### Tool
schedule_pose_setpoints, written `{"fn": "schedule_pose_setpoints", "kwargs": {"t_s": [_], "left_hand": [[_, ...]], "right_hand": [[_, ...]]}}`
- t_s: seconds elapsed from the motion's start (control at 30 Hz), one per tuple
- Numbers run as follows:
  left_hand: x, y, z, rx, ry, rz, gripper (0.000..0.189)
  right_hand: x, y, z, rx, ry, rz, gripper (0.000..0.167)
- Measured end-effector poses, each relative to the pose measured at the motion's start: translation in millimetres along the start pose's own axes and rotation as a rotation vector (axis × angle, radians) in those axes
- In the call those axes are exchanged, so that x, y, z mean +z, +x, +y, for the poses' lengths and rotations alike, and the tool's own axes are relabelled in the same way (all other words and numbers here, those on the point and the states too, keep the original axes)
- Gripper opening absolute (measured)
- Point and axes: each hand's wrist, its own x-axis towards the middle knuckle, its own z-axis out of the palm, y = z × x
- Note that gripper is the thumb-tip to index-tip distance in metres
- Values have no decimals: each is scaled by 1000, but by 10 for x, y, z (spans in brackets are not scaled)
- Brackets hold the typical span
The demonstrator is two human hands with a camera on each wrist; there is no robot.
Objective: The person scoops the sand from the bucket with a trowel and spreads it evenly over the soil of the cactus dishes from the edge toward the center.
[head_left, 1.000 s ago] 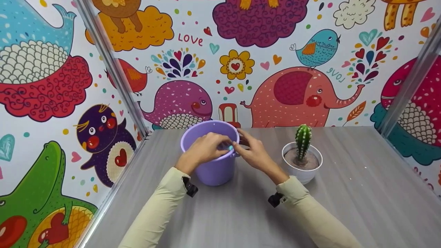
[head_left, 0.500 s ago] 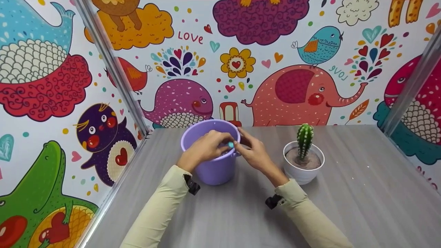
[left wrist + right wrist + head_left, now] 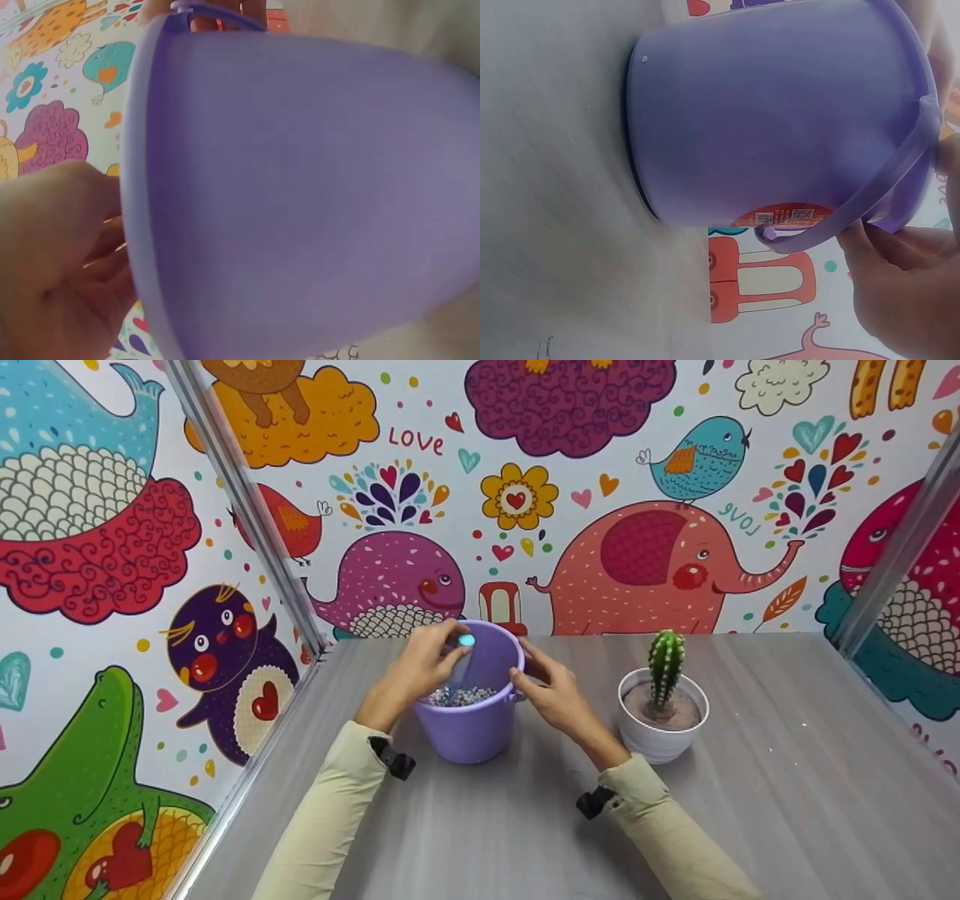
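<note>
A purple bucket (image 3: 469, 739) stands upright on the table, with small multicoloured pebble-like grains (image 3: 474, 697) inside. Over its left side, my left hand (image 3: 416, 666) holds a slim translucent object with a turquoise end (image 3: 466, 640). Its lower part reaches down to the grains, and its exact kind is unclear. My right hand (image 3: 556, 688) grips the bucket's right rim, thumb toward me. In the left wrist view the bucket wall (image 3: 307, 180) hides what the left hand holds. The right wrist view shows the bucket's handle (image 3: 881, 187) hanging down by the right fingers.
A cactus (image 3: 665, 667) in a white pot (image 3: 660, 742) stands to the right of the bucket on the grey table (image 3: 510, 840). Behind and at the sides rise walls with cartoon animals (image 3: 637, 570). A metal corner post (image 3: 247, 502) stands at the left.
My left hand has moved left and up inside the bucket's mouth, carrying the turquoise-ended object; the grains are now exposed. My right hand stays on the rim.
</note>
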Motion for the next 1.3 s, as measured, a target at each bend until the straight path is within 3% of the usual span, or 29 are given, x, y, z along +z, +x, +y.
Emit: {"fn": "schedule_pose_setpoints", "kwargs": {"t_s": [0.27, 0.57, 0.73, 0.97, 1.17, 1.3], "left_hand": [[-60, -53, -52, -44, -30, 101, 26], [-124, -122, -8, -104, 43, 165, 28], [-137, -141, 12, -116, 86, 128, 31], [-206, -150, 14, -68, 122, 42, 15], [-240, -173, 50, -162, 275, -104, 18], [-200, -166, 70, -150, 409, -132, 11]], "right_hand": [[2, -3, 11, 5, 10, 3, 66], [9, -16, 34, 1, 24, 16, 67], [20, -36, 39, 9, 52, 21, 67], [35, -54, 46, -4, 52, 30, 66], [47, -48, 42, 3, 72, 27, 66], [47, -48, 38, 1, 82, 26, 66]]}}
